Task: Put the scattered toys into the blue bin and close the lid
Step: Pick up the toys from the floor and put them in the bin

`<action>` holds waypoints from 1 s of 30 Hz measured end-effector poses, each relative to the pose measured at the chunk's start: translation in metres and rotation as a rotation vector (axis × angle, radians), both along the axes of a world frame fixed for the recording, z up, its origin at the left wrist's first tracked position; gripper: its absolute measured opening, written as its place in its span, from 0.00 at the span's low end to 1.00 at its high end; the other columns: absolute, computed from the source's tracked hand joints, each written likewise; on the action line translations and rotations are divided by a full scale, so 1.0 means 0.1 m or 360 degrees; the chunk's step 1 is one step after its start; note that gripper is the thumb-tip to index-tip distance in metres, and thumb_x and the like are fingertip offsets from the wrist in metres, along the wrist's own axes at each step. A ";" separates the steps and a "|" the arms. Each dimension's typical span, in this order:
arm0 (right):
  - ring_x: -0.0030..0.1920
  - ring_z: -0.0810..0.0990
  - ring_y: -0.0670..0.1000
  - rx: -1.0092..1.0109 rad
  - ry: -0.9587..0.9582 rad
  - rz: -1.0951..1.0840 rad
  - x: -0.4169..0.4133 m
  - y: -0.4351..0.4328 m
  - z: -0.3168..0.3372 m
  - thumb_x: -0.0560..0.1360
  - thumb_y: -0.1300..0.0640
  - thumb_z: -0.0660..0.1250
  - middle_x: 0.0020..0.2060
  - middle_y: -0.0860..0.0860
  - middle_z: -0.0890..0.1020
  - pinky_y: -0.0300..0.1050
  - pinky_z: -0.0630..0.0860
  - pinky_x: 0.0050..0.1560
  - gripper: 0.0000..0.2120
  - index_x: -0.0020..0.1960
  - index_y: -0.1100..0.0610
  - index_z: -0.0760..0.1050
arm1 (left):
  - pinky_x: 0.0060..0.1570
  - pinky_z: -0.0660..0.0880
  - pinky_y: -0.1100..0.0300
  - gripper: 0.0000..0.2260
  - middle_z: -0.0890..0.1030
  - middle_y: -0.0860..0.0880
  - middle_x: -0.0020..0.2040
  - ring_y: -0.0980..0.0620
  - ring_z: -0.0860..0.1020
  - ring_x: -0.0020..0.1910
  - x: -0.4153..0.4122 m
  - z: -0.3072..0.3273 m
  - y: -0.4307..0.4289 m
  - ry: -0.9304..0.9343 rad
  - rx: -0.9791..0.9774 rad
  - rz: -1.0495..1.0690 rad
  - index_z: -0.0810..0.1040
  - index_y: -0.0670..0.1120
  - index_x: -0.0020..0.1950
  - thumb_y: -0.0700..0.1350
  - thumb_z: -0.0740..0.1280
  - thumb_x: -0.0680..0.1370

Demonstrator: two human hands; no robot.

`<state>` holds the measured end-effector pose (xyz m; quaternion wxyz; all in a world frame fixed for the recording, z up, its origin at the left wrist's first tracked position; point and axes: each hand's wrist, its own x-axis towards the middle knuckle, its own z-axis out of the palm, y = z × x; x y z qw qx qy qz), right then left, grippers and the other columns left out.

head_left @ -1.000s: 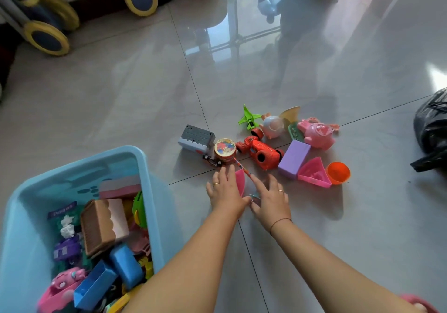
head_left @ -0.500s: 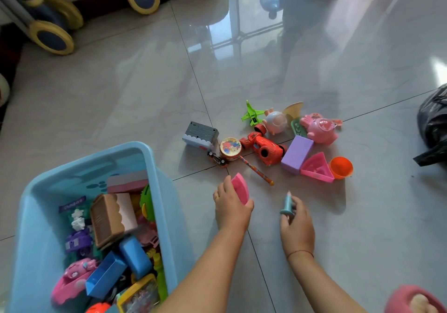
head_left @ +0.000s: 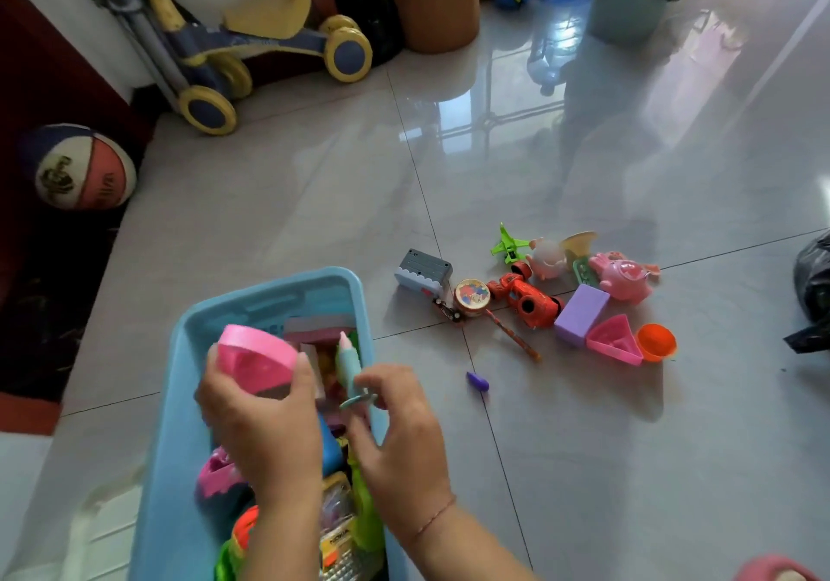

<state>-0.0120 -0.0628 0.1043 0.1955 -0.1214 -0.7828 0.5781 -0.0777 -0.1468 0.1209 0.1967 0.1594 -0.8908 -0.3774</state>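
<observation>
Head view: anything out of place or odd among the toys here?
One stray: a small purple piece lies alone on the floor, apart from the toy cluster and the bin. Otherwise nothing stands out; the left hand holds a pink toy and the right hand a teal toy over the bin.

Both hands (head_left: 265, 428) and (head_left: 399, 441), with pink piece (head_left: 256, 356) and teal piece (head_left: 348, 365), now over the blue bin (head_left: 188, 401).
</observation>
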 end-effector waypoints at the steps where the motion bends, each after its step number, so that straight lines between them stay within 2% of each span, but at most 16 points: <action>1: 0.48 0.74 0.43 0.0104 -0.0071 0.0129 0.01 -0.10 -0.04 0.71 0.55 0.64 0.49 0.45 0.75 0.40 0.74 0.49 0.10 0.52 0.49 0.71 | 0.62 0.66 0.42 0.36 0.68 0.37 0.67 0.36 0.67 0.66 -0.02 -0.04 -0.17 -0.0181 -0.0085 0.0141 0.62 0.42 0.71 0.47 0.75 0.69; 3: 0.55 0.72 0.42 0.0248 -0.0171 0.0237 0.07 -0.20 -0.15 0.71 0.52 0.63 0.53 0.43 0.75 0.40 0.70 0.56 0.12 0.53 0.48 0.71 | 0.66 0.60 0.36 0.40 0.64 0.35 0.70 0.34 0.62 0.69 -0.02 -0.12 -0.36 -0.0490 -0.0238 0.0258 0.58 0.40 0.72 0.49 0.75 0.68; 4: 0.57 0.71 0.40 0.0246 -0.0172 0.0187 0.11 -0.19 -0.21 0.70 0.51 0.64 0.54 0.42 0.75 0.38 0.67 0.58 0.12 0.53 0.47 0.72 | 0.67 0.57 0.35 0.40 0.63 0.35 0.71 0.35 0.60 0.71 -0.01 -0.14 -0.37 -0.0534 -0.0283 0.0225 0.58 0.40 0.73 0.49 0.75 0.68; 9: 0.56 0.72 0.42 0.0178 -0.0232 -0.0371 0.21 0.38 -0.65 0.70 0.53 0.65 0.51 0.46 0.75 0.30 0.64 0.61 0.11 0.52 0.52 0.75 | 0.69 0.62 0.43 0.33 0.66 0.40 0.70 0.41 0.65 0.70 0.02 -0.18 0.31 -0.0196 -0.0295 -0.0389 0.65 0.41 0.71 0.47 0.73 0.70; 12: 0.53 0.75 0.49 0.0269 -0.0488 -0.0556 0.17 0.95 -1.07 0.68 0.59 0.71 0.50 0.49 0.76 0.43 0.71 0.59 0.13 0.51 0.56 0.76 | 0.67 0.63 0.55 0.26 0.69 0.46 0.68 0.47 0.68 0.67 0.11 -0.36 0.95 -0.0169 -0.0212 -0.0968 0.71 0.45 0.68 0.46 0.72 0.71; 16: 0.56 0.74 0.57 0.0444 -0.0922 -0.0557 0.11 1.62 -1.56 0.68 0.58 0.73 0.55 0.55 0.78 0.48 0.68 0.60 0.20 0.58 0.59 0.75 | 0.64 0.65 0.56 0.23 0.69 0.51 0.68 0.49 0.67 0.67 0.15 -0.98 1.52 -0.0648 -0.0463 -0.1376 0.72 0.50 0.66 0.49 0.70 0.73; 19: 0.59 0.72 0.59 0.0537 -0.1133 -0.0431 -0.01 1.95 -1.76 0.70 0.56 0.72 0.59 0.56 0.77 0.51 0.68 0.61 0.24 0.63 0.60 0.72 | 0.65 0.63 0.56 0.24 0.68 0.51 0.68 0.49 0.65 0.68 0.12 -1.49 1.66 -0.1025 -0.0688 -0.1440 0.67 0.51 0.69 0.49 0.68 0.74; 23: 0.56 0.73 0.58 0.0727 -0.1245 -0.0271 -0.24 2.09 -1.93 0.70 0.53 0.70 0.54 0.56 0.77 0.52 0.72 0.57 0.21 0.60 0.58 0.72 | 0.61 0.65 0.56 0.18 0.69 0.48 0.65 0.47 0.67 0.64 0.04 -1.90 1.62 -0.1115 -0.0962 -0.1398 0.68 0.50 0.65 0.46 0.66 0.76; 27: 0.53 0.74 0.60 0.0757 -0.1251 -0.0291 -0.32 2.02 -2.07 0.71 0.55 0.69 0.50 0.58 0.76 0.53 0.72 0.52 0.12 0.52 0.60 0.76 | 0.52 0.71 0.53 0.11 0.74 0.46 0.57 0.44 0.72 0.58 0.00 -2.06 1.58 -0.0943 -0.0777 -0.1360 0.76 0.46 0.55 0.44 0.68 0.74; 30: 0.49 0.75 0.61 0.0592 -0.1225 -0.0389 -0.21 1.89 -2.13 0.73 0.57 0.67 0.47 0.58 0.76 0.52 0.73 0.45 0.08 0.47 0.61 0.76 | 0.47 0.71 0.53 0.08 0.75 0.46 0.55 0.46 0.71 0.57 0.03 -2.09 1.56 -0.1016 -0.0623 -0.1295 0.76 0.46 0.54 0.45 0.65 0.77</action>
